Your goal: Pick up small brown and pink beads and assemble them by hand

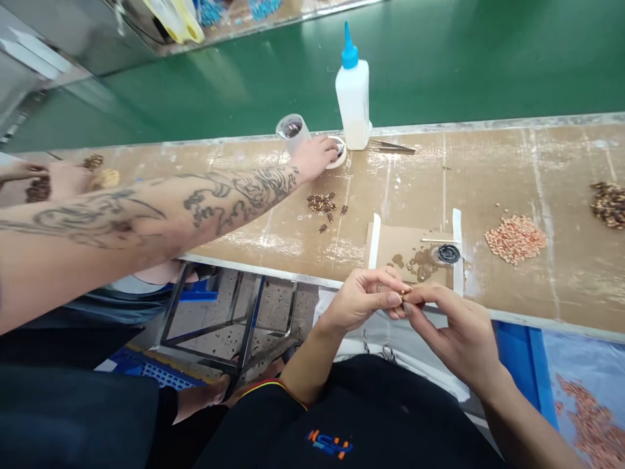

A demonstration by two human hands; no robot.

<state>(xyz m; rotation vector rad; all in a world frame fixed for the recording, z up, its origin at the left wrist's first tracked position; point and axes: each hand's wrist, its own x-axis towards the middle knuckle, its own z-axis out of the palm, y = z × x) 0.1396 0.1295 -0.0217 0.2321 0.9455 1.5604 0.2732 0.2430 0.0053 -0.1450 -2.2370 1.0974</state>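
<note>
Between my two hands, just past the table's near edge, is a small brown-gold piece [403, 295], mostly covered by fingertips. My left hand [368, 296] pinches it from the left between thumb and fingers. From the right, my right hand [446, 326] closes thumb and index finger on the same piece. Beyond them lies a cardboard sheet [405, 238] with wet-looking spots, a small jar with a black top [448, 253] and a cotton swab [439, 241]. Orange-pink small pieces [515, 240] form a pile to the right, and brown-gold pieces [321, 203] lie to the left.
A co-worker's tattooed arm [234, 195] reaches across from the left to a white round lid [336, 153]. Nearby stand a clear cup [293, 130] and a white bottle with blue nozzle [354, 98]; tweezers [393, 147] lie beside it. Another dark pile [609, 204] sits far right.
</note>
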